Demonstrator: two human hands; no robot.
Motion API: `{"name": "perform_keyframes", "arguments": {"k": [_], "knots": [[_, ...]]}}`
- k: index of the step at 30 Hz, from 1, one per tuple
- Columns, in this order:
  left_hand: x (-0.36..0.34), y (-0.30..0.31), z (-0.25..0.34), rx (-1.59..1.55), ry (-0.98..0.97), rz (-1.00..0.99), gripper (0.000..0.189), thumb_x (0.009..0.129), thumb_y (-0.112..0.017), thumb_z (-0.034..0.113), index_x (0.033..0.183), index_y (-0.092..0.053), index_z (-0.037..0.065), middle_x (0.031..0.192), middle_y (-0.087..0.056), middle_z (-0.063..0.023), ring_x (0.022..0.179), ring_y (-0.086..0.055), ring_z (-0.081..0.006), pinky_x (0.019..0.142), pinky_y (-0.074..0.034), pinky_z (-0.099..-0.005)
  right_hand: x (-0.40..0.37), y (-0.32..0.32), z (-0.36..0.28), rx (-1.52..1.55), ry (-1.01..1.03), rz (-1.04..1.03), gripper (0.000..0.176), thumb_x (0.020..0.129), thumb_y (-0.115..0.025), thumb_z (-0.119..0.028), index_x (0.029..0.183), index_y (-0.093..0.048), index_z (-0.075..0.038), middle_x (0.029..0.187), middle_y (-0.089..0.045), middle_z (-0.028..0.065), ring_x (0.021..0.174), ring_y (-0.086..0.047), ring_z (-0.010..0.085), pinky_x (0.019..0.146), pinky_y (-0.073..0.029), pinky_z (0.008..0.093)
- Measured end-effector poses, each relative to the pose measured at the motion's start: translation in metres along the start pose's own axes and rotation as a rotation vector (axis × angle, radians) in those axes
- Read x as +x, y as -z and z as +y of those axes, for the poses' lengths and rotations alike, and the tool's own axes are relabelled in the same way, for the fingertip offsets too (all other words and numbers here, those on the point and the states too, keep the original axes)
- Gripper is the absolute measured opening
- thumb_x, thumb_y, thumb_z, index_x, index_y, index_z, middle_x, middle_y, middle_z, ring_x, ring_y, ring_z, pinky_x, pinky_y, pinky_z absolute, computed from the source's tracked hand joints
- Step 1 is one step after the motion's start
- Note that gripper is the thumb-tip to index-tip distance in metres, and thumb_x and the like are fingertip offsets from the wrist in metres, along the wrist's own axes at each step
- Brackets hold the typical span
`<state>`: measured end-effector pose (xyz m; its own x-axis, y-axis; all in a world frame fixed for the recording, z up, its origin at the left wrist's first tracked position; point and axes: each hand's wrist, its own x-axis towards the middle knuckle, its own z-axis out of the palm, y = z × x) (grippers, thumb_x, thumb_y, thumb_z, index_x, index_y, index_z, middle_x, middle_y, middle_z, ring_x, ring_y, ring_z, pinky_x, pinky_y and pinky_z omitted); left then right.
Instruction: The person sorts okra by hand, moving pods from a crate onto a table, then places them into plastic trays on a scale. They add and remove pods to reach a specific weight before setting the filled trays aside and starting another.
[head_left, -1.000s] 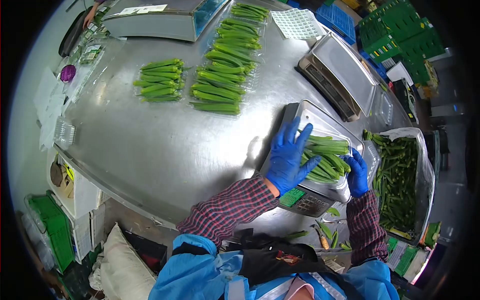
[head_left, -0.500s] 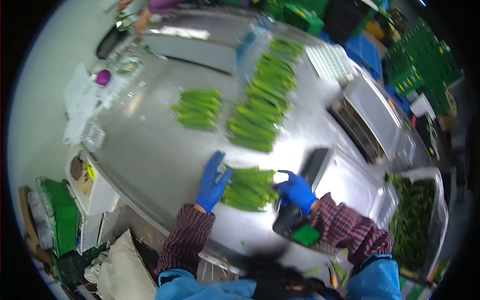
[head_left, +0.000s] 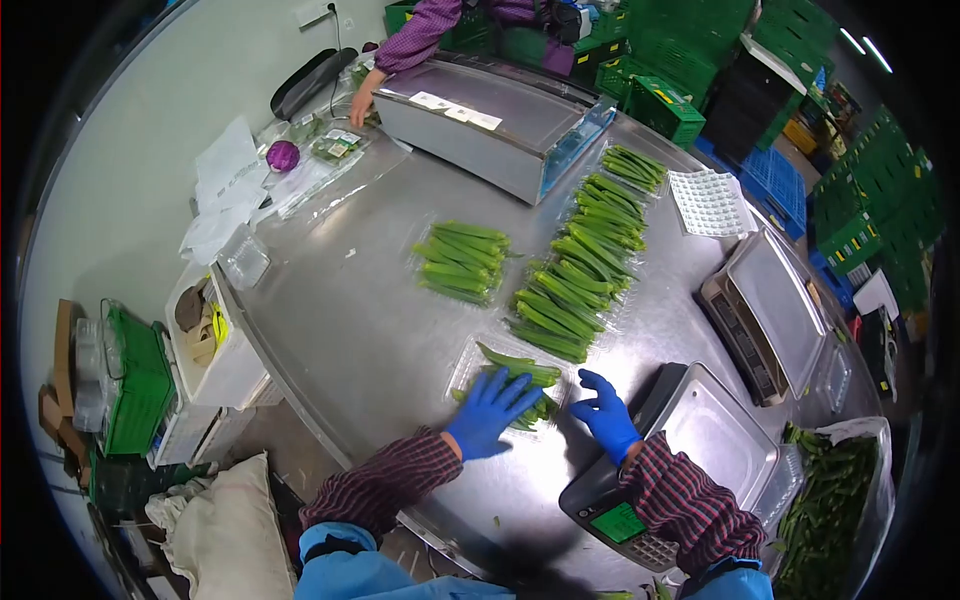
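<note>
1. A second ago the tray of okra [head_left: 512, 380] sat on the scale [head_left: 712, 432] with both my hands around it. It has since come off and now lies on the steel surface [head_left: 370, 340], just left of the scale.
2. My left hand [head_left: 488, 412], in a blue glove, lies flat on top of the okra. Its fingers [head_left: 520, 388] are spread and released, pressing down rather than gripping.
3. My right hand [head_left: 607, 415], also gloved, is at the tray's right edge, between the tray and the scale. Its fingers [head_left: 592, 381] are loosely bent. I cannot tell whether they pinch the clear rim or only touch it.
4. The tray is clear plastic, and the pods in it lie roughly side by side. One longer pod lies across the far end.
5. Beyond my tray, a long row of filled trays [head_left: 580, 265] runs away from me. A single filled tray [head_left: 458, 262] lies to its left, apart from it.
6. A second scale [head_left: 765, 312] stands to the right, beyond the first one. A sheet of labels [head_left: 712, 202] lies farther back.
7. A bag of loose okra [head_left: 830, 495] sits at the far right, beside the near scale.
8. At the far end of the surface stands a steel box machine [head_left: 495, 130]. Another person's hand [head_left: 360, 102], on a purple sleeve, is at its left corner.
</note>
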<state>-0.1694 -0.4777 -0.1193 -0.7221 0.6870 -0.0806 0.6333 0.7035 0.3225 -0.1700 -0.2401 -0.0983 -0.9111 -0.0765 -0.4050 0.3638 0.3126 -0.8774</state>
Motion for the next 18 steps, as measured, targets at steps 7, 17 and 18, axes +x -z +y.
{"name": "perform_keyframes", "arguments": {"k": [7,17,18], "knots": [[0.025,0.0,-0.013,0.032,-0.065,0.091,0.1,0.058,-0.074,0.027,0.143,-0.024,0.016,0.146,-0.024,-0.0134,0.13,-0.025,-0.042,0.107,-0.017,-0.0565,-0.044,0.014,-0.035,0.06,0.165,-0.032,0.052,0.08,-0.059,0.001,0.129,-0.045,-0.011,0.123,-0.049,0.003,0.088,-0.056,0.0115,0.074,-0.048,0.0249],[0.075,-0.002,-0.029,0.087,-0.133,0.077,0.101,0.058,-0.073,0.028,0.144,-0.02,0.019,0.148,-0.02,-0.0111,0.132,-0.021,-0.0419,0.107,-0.019,-0.0563,-0.105,0.055,-0.026,0.133,0.145,0.126,0.047,0.082,-0.057,-0.002,0.127,-0.048,-0.012,0.116,-0.055,0.0047,0.086,-0.055,0.0121,0.078,-0.047,0.0271],[0.081,0.0,-0.029,0.09,-0.16,0.072,0.101,0.058,-0.073,0.028,0.144,-0.02,0.019,0.148,-0.02,-0.0111,0.132,-0.021,-0.0419,0.107,-0.019,-0.0563,-0.114,0.06,-0.03,0.149,0.133,0.147,0.047,0.082,-0.058,-0.003,0.127,-0.048,-0.012,0.116,-0.054,0.0058,0.086,-0.055,0.0134,0.08,-0.047,0.0285]]}}
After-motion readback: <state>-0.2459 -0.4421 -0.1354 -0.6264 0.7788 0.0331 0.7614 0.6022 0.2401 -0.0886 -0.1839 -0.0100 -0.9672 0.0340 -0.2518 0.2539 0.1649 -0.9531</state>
